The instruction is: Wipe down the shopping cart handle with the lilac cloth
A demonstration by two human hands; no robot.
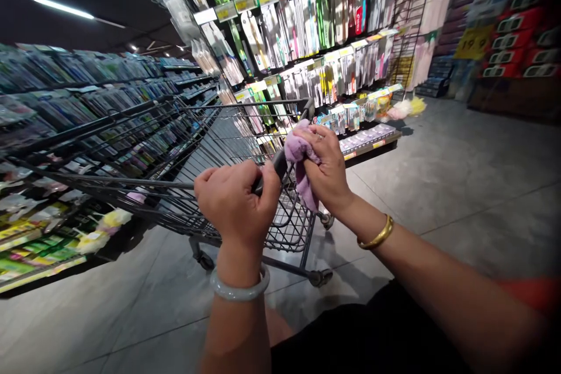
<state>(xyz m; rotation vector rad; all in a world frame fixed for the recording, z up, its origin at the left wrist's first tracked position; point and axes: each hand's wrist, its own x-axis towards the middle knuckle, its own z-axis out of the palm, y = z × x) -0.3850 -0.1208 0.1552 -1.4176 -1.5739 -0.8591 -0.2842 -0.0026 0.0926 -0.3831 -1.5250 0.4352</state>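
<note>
A dark wire shopping cart (pixel 193 184) stands in front of me, its handle (pixel 279 165) slanting up to the right. My left hand (pixel 236 198) is wrapped round the handle, thumb along the top; a pale bangle (pixel 240 292) circles that wrist. Higher up at the handle's right end, my right hand (pixel 326 169) clasps a lilac cloth (pixel 302 152). The cloth is bunched against the handle, with a loose end hanging below. A gold bangle (pixel 377 235) is on the right wrist. The fingertips of my left hand are hidden.
A tall rack of packaged goods (pixel 307 23) rises just beyond the cart, its low bottom shelf (pixel 372 139) jutting out. Stocked shelves (pixel 65 93) run along the left. Red boxes (pixel 512 41) are stacked at the far right. Grey tiled floor (pixel 438 187) lies between.
</note>
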